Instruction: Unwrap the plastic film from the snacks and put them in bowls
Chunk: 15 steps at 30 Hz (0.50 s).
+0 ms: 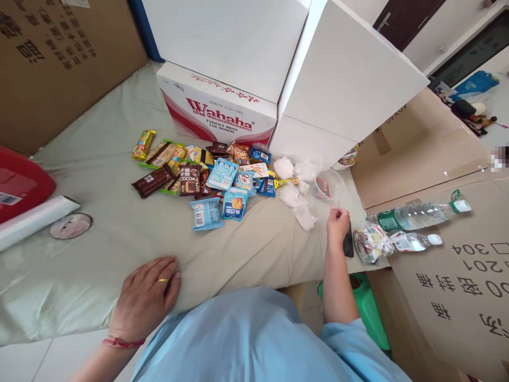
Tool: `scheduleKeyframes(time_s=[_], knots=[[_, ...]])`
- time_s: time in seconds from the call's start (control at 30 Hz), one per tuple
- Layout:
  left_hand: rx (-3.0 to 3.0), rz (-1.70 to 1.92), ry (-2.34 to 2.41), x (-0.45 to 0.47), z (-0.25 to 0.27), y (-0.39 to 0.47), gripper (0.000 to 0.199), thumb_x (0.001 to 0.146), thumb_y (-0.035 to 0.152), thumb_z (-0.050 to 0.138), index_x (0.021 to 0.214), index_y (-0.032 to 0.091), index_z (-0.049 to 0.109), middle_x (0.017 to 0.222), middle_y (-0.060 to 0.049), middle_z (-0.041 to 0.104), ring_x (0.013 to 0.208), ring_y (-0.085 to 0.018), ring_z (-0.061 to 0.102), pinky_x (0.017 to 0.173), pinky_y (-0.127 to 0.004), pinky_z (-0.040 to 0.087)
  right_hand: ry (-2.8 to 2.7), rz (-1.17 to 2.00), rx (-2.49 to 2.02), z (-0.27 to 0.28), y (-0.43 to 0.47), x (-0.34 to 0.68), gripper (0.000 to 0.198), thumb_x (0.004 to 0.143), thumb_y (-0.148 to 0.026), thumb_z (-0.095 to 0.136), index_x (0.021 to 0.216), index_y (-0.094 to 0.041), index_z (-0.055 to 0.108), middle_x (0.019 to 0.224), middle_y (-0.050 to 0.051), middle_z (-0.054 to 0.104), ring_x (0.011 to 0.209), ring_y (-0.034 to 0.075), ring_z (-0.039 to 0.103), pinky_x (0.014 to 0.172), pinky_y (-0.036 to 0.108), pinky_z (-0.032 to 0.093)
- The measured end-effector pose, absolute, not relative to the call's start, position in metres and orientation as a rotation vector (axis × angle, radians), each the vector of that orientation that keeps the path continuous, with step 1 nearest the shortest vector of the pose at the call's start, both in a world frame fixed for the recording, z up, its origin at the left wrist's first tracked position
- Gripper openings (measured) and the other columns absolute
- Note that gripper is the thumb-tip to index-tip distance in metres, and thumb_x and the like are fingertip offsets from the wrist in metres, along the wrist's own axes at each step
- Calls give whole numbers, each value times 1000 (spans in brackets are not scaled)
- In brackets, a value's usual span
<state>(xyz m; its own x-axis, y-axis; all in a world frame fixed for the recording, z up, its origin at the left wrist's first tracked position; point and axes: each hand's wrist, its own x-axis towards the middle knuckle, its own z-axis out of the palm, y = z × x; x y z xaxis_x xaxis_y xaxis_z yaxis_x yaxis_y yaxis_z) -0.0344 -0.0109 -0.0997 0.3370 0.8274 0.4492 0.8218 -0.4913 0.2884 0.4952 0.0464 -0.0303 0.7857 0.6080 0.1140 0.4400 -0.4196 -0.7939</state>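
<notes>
My left hand (149, 292) rests palm down on the pale green cloth (254, 260), its fingers stretched out. My right hand (338, 225) is closed in a pinch just in front of a clear plastic bowl (335, 185); what the fingers hold, if anything, is too small to make out. A small dark red packet (323, 187) shows at the bowl. Beneath my right wrist, a black phone-like slab (349, 244) is partly hidden. Crumpled clear plastic bags (300, 209) lie left of the bowl. A pile of wrapped snacks, including a brown cocoa packet (190, 180) and a light blue packet (207, 214), spreads across the middle.
Behind the snacks stands a Wahaha water carton (218, 109), with white panels (330, 79) above and beside it. Two water bottles (421, 216) and a knotted bag (371, 244) sit at the right edge. Cardboard (449, 276) flanks the right; a red container (24, 180) is far left.
</notes>
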Motion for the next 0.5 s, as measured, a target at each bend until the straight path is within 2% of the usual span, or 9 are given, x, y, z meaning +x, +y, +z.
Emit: scheduleKeyframes(time_s=[0.07, 0.13, 0.23, 0.33, 0.4, 0.5], knots=[[2506, 917, 1555, -35, -97, -11, 17, 93, 28, 61, 106, 24, 70, 111, -11, 76, 106, -32, 70, 95, -47, 50, -859, 277, -2112, -42, 31, 474, 31, 78, -49, 70, 87, -21, 63, 74, 4, 66, 78, 24, 65, 79, 38, 53], [2363, 1018, 1542, -33, -91, -11, 12, 93, 30, 63, 100, 24, 70, 105, -10, 75, 102, -30, 70, 94, -45, 51, -939, 341, -2111, -48, 19, 449, 27, 77, -46, 70, 84, -21, 65, 77, 4, 68, 76, 22, 63, 78, 36, 52], [1959, 1063, 1526, -13, -76, -11, 18, 95, 39, 62, 94, 24, 71, 96, -7, 73, 92, -25, 69, 86, -38, 54, -1189, 257, -1999, -44, 4, 408, 23, 90, -40, 59, 90, -20, 69, 90, 6, 70, 80, 20, 62, 80, 34, 50], [1443, 799, 1314, 32, -58, -8, 39, 94, 59, 59, 91, 22, 73, 84, -5, 72, 77, -21, 67, 68, -31, 54, -1528, 102, -1827, -35, -9, 364, 24, 100, -32, 52, 94, -21, 72, 91, 8, 69, 87, 22, 61, 84, 36, 50], [1075, 701, 1089, 71, -48, -3, 53, 91, 70, 57, 93, 19, 72, 89, -8, 73, 81, -22, 69, 63, -30, 55, -1687, 85, -1759, -32, -17, 338, 24, 102, -26, 51, 95, -22, 74, 90, 9, 69, 90, 23, 60, 86, 37, 49], [725, 720, 833, 121, -43, 11, 53, 83, 69, 71, 103, 20, 67, 113, -10, 71, 98, -24, 70, 76, -34, 58, -1880, 176, -1668, -35, -27, 308, 27, 102, -22, 49, 99, -22, 76, 91, 10, 70, 88, 24, 59, 82, 38, 50]])
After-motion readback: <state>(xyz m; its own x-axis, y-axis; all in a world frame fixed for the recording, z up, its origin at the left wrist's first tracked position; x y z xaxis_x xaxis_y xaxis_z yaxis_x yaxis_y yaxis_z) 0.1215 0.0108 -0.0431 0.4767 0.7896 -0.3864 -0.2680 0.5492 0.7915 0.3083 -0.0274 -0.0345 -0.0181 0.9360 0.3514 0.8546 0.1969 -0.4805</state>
